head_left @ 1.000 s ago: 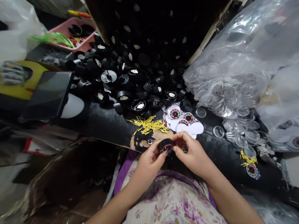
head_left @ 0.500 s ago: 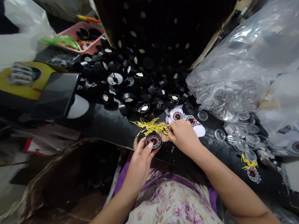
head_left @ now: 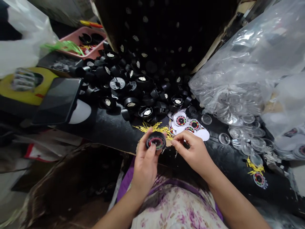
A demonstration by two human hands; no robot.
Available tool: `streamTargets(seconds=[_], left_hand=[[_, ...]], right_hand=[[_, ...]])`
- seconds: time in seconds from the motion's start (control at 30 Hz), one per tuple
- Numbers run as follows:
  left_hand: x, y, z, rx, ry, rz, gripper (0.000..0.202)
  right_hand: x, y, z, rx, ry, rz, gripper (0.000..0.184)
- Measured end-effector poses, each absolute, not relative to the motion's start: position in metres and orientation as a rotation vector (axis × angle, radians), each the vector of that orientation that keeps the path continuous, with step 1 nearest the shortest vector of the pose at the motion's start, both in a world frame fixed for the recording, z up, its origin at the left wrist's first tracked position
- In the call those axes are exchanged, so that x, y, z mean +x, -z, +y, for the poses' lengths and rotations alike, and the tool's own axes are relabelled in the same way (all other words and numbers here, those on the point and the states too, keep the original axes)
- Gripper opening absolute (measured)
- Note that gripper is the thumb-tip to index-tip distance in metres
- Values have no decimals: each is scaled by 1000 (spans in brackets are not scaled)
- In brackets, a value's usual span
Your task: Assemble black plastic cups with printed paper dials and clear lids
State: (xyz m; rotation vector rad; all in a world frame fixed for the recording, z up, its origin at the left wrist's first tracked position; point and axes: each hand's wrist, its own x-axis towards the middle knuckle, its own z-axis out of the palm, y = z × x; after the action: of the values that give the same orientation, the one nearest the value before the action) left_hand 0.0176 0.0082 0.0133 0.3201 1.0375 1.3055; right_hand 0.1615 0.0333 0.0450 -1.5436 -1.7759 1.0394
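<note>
My left hand (head_left: 146,162) is closed around a round black case (head_left: 156,142) with a red, green and black printed dial, its thumb lying over the face. Close to its right, my right hand (head_left: 190,147) pinches with thumb and fingertips; whatever is between them is too small to make out. Behind the case lies a heap of thin yellow plastic pointers (head_left: 153,127). Printed paper dials (head_left: 181,120), some face down and white, are piled just beyond my right hand.
Many black cases (head_left: 131,103) fill the back of the bench. Clear round covers (head_left: 247,136) spill from a plastic bag (head_left: 243,66) on the right. At the left are a phone (head_left: 58,100), a yellow tape roll (head_left: 26,86) and a pink basket (head_left: 69,37).
My right hand has drawn back from the yellow pointers and dials, its fingers now in a pinch. My left hand has raised and tilted the black case slightly.
</note>
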Motion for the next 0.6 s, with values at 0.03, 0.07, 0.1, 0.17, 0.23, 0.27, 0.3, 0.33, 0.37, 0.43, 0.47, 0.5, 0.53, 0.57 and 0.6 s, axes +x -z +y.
streamTargets(seconds=[0.03,0.07,0.1,0.17,0.23,0.27,0.3,0.33,0.37,0.43,0.47,0.5,0.53,0.57,0.6], left_hand=[[18,-13,10,332,-1293,1073,37],[19,-11,10,346,-1259,1105,37],[20,-8,11,361,-1208,1125,36],[23,-2,10,402,-1104,1121,32],[25,2,8,445,-1068,1095,29],[26,3,7,465,-1067,1086,27],[26,3,6,485,-1068,1081,26],[26,2,5,506,-1070,1079,25],[25,1,6,523,-1071,1079,24],[24,-4,6,565,-1070,1079,23],[23,-6,7,593,-1069,1083,22],[22,-8,8,625,-1068,1093,20],[22,-11,9,661,-1070,1113,19],[21,-13,9,699,-1076,1142,18],[21,-14,9,738,-1083,1177,16]], right_hand=[[161,-48,32,-1514,-1006,-1820,14],[160,-50,31,-1497,-977,-1866,14],[159,-52,30,-1497,-954,-1905,13],[158,-54,29,-1537,-928,-1961,13],[159,-54,29,-1590,-918,-1985,13],[160,-55,29,-1604,-920,-1991,13],[160,-55,29,-1609,-926,-1994,13],[161,-55,28,-1608,-933,-1992,13],[162,-55,28,-1602,-939,-1983,13],[162,-57,27,-1588,-952,-1959,13],[162,-57,27,-1582,-960,-1948,13],[162,-58,26,-1578,-968,-1939,14],[162,-59,26,-1575,-974,-1934,15],[161,-59,25,-1575,-977,-1932,16],[161,-60,24,-1576,-980,-1933,17]])
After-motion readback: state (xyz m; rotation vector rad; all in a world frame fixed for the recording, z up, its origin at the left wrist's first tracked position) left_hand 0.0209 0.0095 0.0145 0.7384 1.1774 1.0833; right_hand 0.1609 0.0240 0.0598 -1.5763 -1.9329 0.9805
